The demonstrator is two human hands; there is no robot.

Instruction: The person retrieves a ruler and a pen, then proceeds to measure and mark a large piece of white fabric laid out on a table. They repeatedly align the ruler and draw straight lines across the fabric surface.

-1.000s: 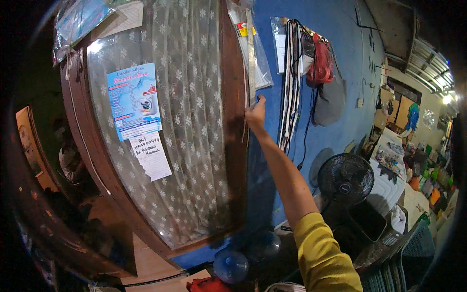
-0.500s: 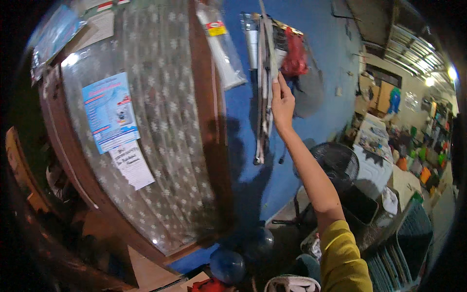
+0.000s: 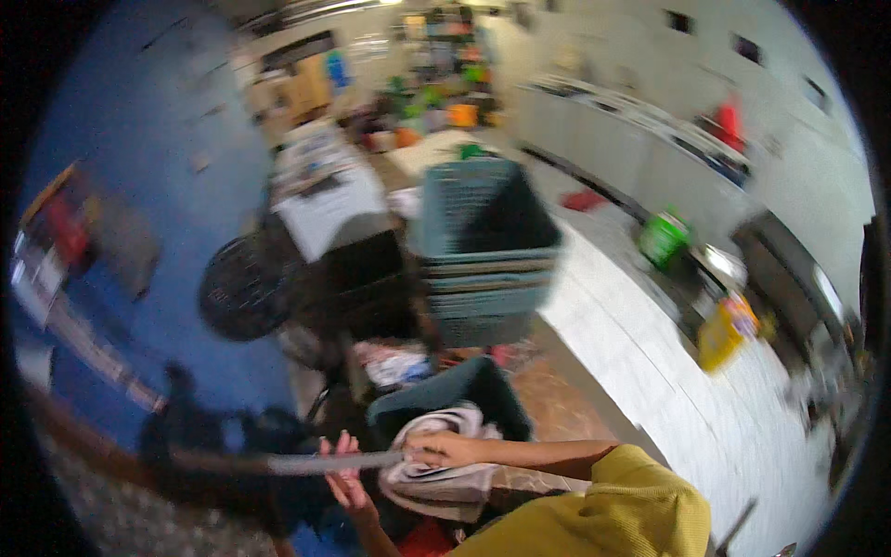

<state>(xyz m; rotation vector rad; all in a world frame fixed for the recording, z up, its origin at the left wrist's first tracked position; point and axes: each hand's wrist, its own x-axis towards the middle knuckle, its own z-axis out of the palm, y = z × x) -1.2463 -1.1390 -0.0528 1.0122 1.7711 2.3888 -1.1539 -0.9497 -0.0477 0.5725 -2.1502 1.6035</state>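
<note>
The person wears a mustard-yellow top with long sleeves. The sleeve (image 3: 617, 506) on the right arm is loose, soft and folded into broad creases, and it ends around the elbow, leaving the forearm bare down to the right hand (image 3: 444, 449). The left hand (image 3: 345, 475) and its wrist are bare too. No rings, watch or gloves can be made out through the blur.

Stacked baskets (image 3: 483, 251) stand behind a bin (image 3: 455, 395), with a fan (image 3: 246, 288) to their left.
</note>
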